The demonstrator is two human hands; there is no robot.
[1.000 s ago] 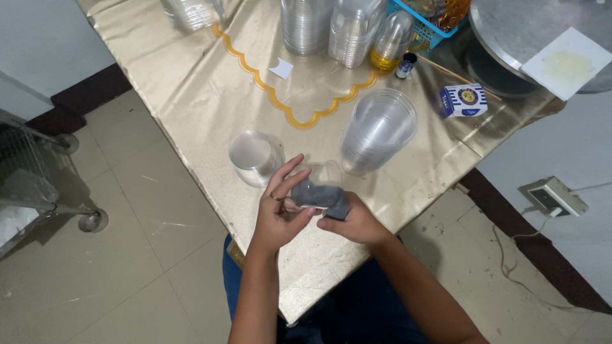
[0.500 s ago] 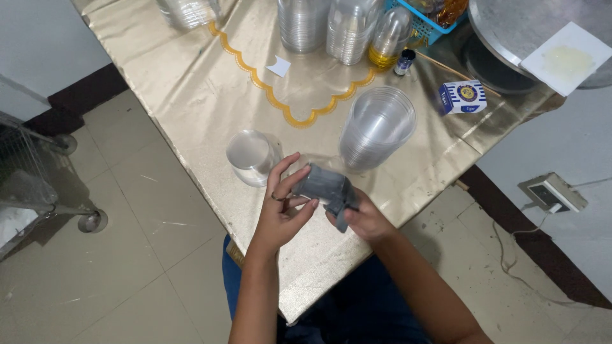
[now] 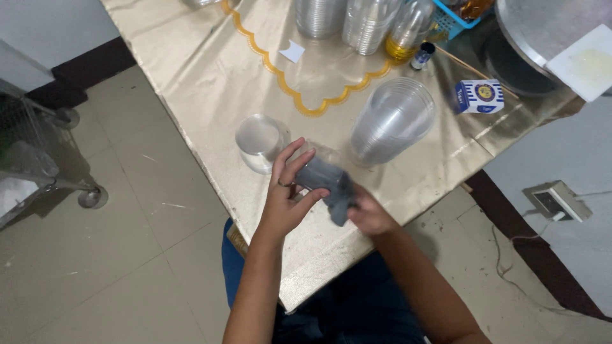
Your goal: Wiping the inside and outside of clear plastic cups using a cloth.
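Observation:
Over the near edge of the gold-clothed table (image 3: 191,76), both my hands work on a small clear plastic cup (image 3: 320,153). A crumpled grey cloth (image 3: 326,183) covers most of it. My left hand (image 3: 285,202), with a ring on one finger, curls around the cup and cloth from the left. From the right, my right hand (image 3: 368,215) grips the cloth's lower end. A tall stack of clear cups (image 3: 394,121) stands just beyond my hands. A short clear cup (image 3: 258,143) sits to the left.
Further stacks of clear cups (image 3: 366,24), a bottle of yellow liquid (image 3: 404,35), a small dark bottle (image 3: 422,56) and a blue-and-white box (image 3: 478,96) stand at the table's far side. A round metal tray (image 3: 535,38) is at top right. A wire cart (image 3: 29,162) stands left.
The grey cloth has shifted over the cup, from lying between my palms to hanging down toward my right hand. Both hands stay in the same spot.

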